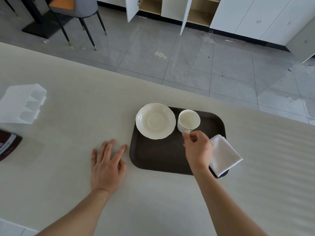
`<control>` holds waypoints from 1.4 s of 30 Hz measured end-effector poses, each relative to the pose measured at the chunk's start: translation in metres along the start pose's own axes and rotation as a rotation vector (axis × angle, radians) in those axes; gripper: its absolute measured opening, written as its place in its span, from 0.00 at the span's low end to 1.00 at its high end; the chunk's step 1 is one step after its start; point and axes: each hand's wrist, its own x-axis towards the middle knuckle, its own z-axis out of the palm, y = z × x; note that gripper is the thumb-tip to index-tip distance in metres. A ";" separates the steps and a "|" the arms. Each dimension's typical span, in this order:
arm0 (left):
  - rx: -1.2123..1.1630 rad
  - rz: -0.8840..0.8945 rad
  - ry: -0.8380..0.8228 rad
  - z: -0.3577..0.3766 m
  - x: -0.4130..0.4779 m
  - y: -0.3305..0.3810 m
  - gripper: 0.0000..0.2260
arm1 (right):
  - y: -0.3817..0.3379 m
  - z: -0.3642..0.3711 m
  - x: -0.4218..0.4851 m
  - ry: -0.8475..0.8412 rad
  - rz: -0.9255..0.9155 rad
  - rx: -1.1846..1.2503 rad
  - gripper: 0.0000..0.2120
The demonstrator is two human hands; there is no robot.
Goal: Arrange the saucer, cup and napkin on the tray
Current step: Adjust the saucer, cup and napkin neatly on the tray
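your right hand [197, 149]: fingers pinched on the cup [188, 120] handle, cup upright mid-tray | left hand [106, 165]: flat, spread open on the worktop [76, 167], holding nothing | saucer [155, 121] on tray [158, 159] far-left corner | napkin [225, 155] folded, hanging over tray's right edge

No text, label, brand, number or sign can be read anywhere. The only printed surface is on the dark brown, glossy packet with a pale panel [8, 145] lying at the left edge of the pale grey desk [71, 106]; it carries faint light markings, but they are cut off by the frame edge and too small and blurred to make out.
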 end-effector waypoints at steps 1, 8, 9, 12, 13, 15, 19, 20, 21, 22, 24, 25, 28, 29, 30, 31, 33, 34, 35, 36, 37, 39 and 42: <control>-0.001 0.001 0.000 0.000 0.000 0.000 0.23 | 0.000 0.000 0.000 0.000 0.002 0.004 0.12; 0.008 0.001 0.000 0.000 0.000 0.000 0.23 | -0.001 0.000 -0.001 -0.002 0.008 0.006 0.12; 0.008 0.001 0.000 0.000 0.000 0.000 0.23 | -0.001 0.000 -0.001 -0.001 0.008 0.007 0.12; 0.005 0.001 0.005 0.001 0.000 0.000 0.23 | 0.000 0.000 -0.002 -0.002 0.014 0.020 0.12; 0.003 -0.001 0.005 0.001 0.000 0.000 0.23 | 0.000 0.000 -0.002 -0.003 0.014 0.021 0.12; 0.001 -0.002 0.004 0.001 0.000 0.000 0.23 | 0.001 0.000 -0.002 -0.004 0.014 0.023 0.11; 0.009 -0.002 -0.005 0.001 0.000 0.000 0.23 | 0.001 0.000 -0.002 -0.006 0.020 0.030 0.11; 0.009 -0.004 -0.006 0.001 0.000 0.000 0.23 | 0.001 -0.001 -0.002 -0.008 0.019 0.030 0.11; 0.006 -0.004 -0.005 0.001 0.000 0.000 0.22 | 0.001 -0.001 -0.002 -0.012 0.020 0.031 0.11; 0.002 -0.004 -0.003 0.000 0.000 0.000 0.22 | 0.001 -0.001 -0.001 -0.018 0.023 0.034 0.10; 0.003 -0.005 -0.005 0.000 0.000 0.000 0.23 | 0.001 -0.003 -0.001 -0.034 0.032 0.049 0.10; 0.006 -0.007 -0.008 0.000 0.000 0.000 0.23 | 0.001 -0.003 -0.001 -0.040 0.034 0.056 0.10; 0.010 -0.010 -0.008 0.001 0.000 0.000 0.23 | 0.001 -0.006 -0.001 -0.049 0.039 0.075 0.11; 0.011 -0.009 -0.006 0.001 0.000 0.000 0.23 | 0.001 -0.007 -0.002 -0.051 0.045 0.080 0.11; 0.012 -0.008 -0.005 0.001 0.000 0.000 0.23 | 0.001 -0.009 -0.002 -0.054 0.055 0.089 0.11; 0.011 -0.007 -0.004 0.001 0.000 -0.001 0.23 | 0.003 -0.012 -0.003 -0.055 0.065 0.100 0.10; 0.005 -0.006 -0.002 0.002 0.000 -0.001 0.23 | 0.009 -0.021 -0.003 -0.039 0.080 0.107 0.08; 0.003 -0.005 0.000 0.002 0.000 -0.001 0.23 | 0.013 -0.027 -0.003 -0.025 0.081 0.100 0.08; 0.003 -0.005 0.003 0.002 0.000 -0.001 0.23 | 0.018 -0.034 -0.003 -0.010 0.074 0.086 0.08; 0.003 -0.006 0.005 0.002 0.000 -0.001 0.23 | 0.023 -0.041 -0.003 0.003 0.055 0.063 0.08; 0.003 -0.006 0.006 0.003 0.000 -0.001 0.23 | 0.028 -0.049 -0.002 0.014 0.024 0.022 0.08; 0.003 -0.004 0.010 0.003 0.000 -0.002 0.23 | 0.038 -0.063 0.000 0.041 -0.062 -0.113 0.07; 0.004 0.005 0.018 0.004 0.000 -0.002 0.23 | 0.050 -0.083 0.008 0.061 -0.163 -0.275 0.05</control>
